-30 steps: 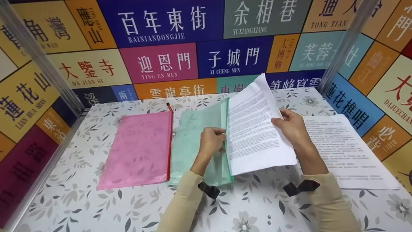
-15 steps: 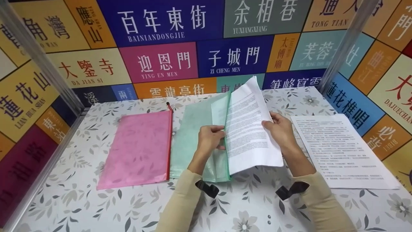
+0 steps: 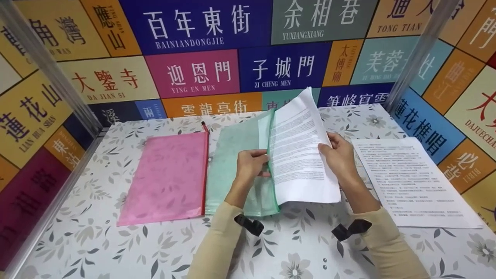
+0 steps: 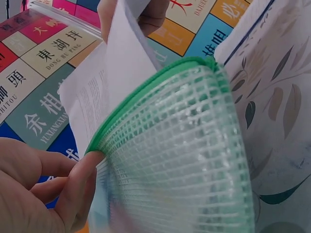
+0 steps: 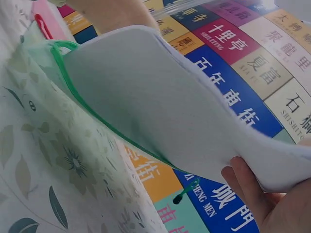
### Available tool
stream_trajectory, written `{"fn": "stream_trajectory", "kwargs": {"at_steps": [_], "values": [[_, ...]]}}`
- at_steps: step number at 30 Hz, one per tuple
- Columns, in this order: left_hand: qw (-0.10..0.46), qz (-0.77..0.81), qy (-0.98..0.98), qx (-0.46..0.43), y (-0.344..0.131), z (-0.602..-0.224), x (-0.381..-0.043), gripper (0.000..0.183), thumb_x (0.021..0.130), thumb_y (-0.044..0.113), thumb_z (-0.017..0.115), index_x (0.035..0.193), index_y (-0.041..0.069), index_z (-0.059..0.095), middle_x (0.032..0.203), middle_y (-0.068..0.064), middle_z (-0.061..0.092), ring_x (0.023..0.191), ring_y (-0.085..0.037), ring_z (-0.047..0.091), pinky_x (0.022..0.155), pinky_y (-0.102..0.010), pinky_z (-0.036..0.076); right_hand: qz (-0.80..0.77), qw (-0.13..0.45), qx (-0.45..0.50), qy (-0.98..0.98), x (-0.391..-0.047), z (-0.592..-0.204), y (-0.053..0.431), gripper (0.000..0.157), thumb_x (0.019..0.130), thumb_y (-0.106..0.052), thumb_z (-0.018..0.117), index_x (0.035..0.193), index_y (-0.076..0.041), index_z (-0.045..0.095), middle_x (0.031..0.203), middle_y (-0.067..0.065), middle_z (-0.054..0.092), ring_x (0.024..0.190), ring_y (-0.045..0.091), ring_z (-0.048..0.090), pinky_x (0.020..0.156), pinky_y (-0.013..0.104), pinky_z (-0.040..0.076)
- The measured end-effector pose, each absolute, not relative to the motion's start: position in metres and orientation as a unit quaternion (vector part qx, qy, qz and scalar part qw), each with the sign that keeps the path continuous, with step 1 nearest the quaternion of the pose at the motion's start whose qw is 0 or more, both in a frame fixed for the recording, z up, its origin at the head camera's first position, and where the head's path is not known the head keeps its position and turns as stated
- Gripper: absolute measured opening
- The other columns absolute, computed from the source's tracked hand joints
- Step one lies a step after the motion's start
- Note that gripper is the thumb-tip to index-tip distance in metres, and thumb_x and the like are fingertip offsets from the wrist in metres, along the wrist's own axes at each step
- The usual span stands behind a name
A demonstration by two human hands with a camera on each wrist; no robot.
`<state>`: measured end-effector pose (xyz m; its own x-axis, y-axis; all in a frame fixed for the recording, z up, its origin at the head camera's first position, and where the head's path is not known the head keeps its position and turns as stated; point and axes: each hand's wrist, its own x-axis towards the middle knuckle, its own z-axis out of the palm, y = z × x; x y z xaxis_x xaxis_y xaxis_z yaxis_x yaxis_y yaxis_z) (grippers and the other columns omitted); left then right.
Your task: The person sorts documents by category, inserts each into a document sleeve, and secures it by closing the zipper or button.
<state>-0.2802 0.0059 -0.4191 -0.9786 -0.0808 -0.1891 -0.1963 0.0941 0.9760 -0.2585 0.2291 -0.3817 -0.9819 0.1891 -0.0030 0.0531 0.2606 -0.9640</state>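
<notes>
My left hand point(image 3: 250, 166) pinches the open zip edge of a green mesh zip folder point(image 3: 230, 166) and lifts that side off the table. In the left wrist view, thumb and fingers of the left hand point(image 4: 53, 184) meet on the folder's green rim point(image 4: 160, 75). A stack of printed paper point(image 3: 298, 166) leans in the folder's mouth, its left edge inside. My right hand point(image 3: 341, 159) grips the stack's right edge, thumb on the printed face. In the right wrist view, the fingers of the right hand point(image 5: 248, 184) lie against the blank back of the paper point(image 5: 146, 92).
A pink zip folder point(image 3: 166, 178) with a red zip lies flat to the left of the green one. On the right, another pile of printed paper point(image 3: 410, 182) lies on the flower-patterned table point(image 3: 294, 248). A panelled wall point(image 3: 283, 69) with lettering closes off the back.
My right hand has moved left with the paper stack, bringing it further into the green folder. The left hand keeps its pinch on the rim and has barely shifted.
</notes>
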Motion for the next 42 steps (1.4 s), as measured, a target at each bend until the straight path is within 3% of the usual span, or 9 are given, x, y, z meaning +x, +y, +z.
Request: {"fn": "stream_trajectory", "kwargs": {"at_steps": [9, 16, 21, 26, 29, 32, 35, 42], "values": [[0.042, 0.692, 0.713, -0.104, 0.005, -0.42, -0.283, 0.021, 0.093, 0.004, 0.065, 0.111, 0.0, 0.074, 0.102, -0.015, 0.071, 0.068, -0.017, 0.069, 0.052, -0.027, 0.06, 0.547, -0.055, 0.0, -0.835, -0.254, -0.376, 0.237, 0.067, 0.09, -0.008, 0.067, 0.15, 0.001, 0.037, 0.129, 0.028, 0.06, 0.081, 0.011, 0.071, 0.072, 0.025, 0.06], [0.049, 0.696, 0.709, -0.101, 0.008, -0.418, -0.281, 0.019, 0.093, 0.006, 0.067, 0.11, 0.001, 0.074, 0.1, -0.014, 0.071, 0.074, -0.018, 0.071, 0.052, -0.027, 0.06, 0.551, -0.034, 0.004, -0.834, -0.257, -0.385, 0.229, 0.064, 0.088, -0.002, 0.066, 0.147, 0.004, 0.041, 0.126, 0.029, 0.062, 0.08, 0.01, 0.069, 0.074, 0.022, 0.058], [0.065, 0.696, 0.709, -0.097, 0.011, -0.418, -0.28, 0.02, 0.092, 0.006, 0.068, 0.111, 0.001, 0.073, 0.102, -0.013, 0.072, 0.08, -0.018, 0.072, 0.054, -0.028, 0.061, 0.566, -0.06, 0.013, -0.822, -0.259, -0.391, 0.224, 0.059, 0.091, -0.004, 0.063, 0.145, 0.005, 0.043, 0.124, 0.028, 0.064, 0.081, 0.011, 0.07, 0.076, 0.024, 0.06], [0.075, 0.692, 0.711, -0.102, 0.01, -0.419, -0.282, 0.02, 0.093, 0.007, 0.067, 0.111, 0.003, 0.073, 0.103, -0.012, 0.072, 0.081, -0.018, 0.072, 0.054, -0.027, 0.061, 0.627, -0.091, 0.001, -0.774, -0.26, -0.387, 0.232, 0.053, 0.101, -0.014, 0.053, 0.15, 0.002, 0.039, 0.111, 0.009, 0.071, 0.085, 0.013, 0.073, 0.073, 0.029, 0.062], [0.08, 0.691, 0.711, -0.101, 0.009, -0.419, -0.282, 0.019, 0.093, 0.007, 0.067, 0.11, 0.003, 0.073, 0.104, -0.012, 0.071, 0.081, -0.018, 0.072, 0.054, -0.027, 0.061, 0.63, -0.086, -0.005, -0.772, -0.26, -0.384, 0.24, 0.053, 0.103, -0.018, 0.052, 0.151, 0.0, 0.039, 0.102, -0.004, 0.071, 0.083, 0.011, 0.072, 0.069, 0.027, 0.061], [0.083, 0.69, 0.712, -0.097, 0.008, -0.419, -0.281, 0.019, 0.094, 0.008, 0.066, 0.11, 0.004, 0.073, 0.105, -0.011, 0.071, 0.08, -0.019, 0.071, 0.054, -0.027, 0.061, 0.628, -0.079, -0.007, -0.775, -0.261, -0.382, 0.244, 0.052, 0.102, -0.017, 0.053, 0.15, -0.002, 0.041, 0.1, -0.008, 0.071, 0.081, 0.01, 0.072, 0.067, 0.027, 0.061], [0.084, 0.693, 0.709, -0.096, 0.008, -0.42, -0.281, 0.019, 0.094, 0.007, 0.066, 0.111, 0.004, 0.073, 0.105, -0.012, 0.069, 0.081, -0.02, 0.071, 0.055, -0.028, 0.061, 0.629, -0.077, -0.004, -0.773, -0.262, -0.383, 0.245, 0.053, 0.101, -0.014, 0.054, 0.15, -0.002, 0.041, 0.105, -0.004, 0.072, 0.082, 0.011, 0.073, 0.068, 0.028, 0.062], [0.09, 0.71, 0.692, -0.096, 0.01, -0.419, -0.281, 0.023, 0.092, 0.005, 0.065, 0.114, 0.001, 0.071, 0.104, -0.013, 0.068, 0.085, -0.018, 0.07, 0.055, -0.029, 0.062, 0.628, -0.096, 0.01, -0.772, -0.263, -0.393, 0.234, 0.052, 0.101, -0.008, 0.052, 0.151, -0.001, 0.039, 0.13, 0.02, 0.066, 0.083, 0.012, 0.073, 0.069, 0.029, 0.063]]}}
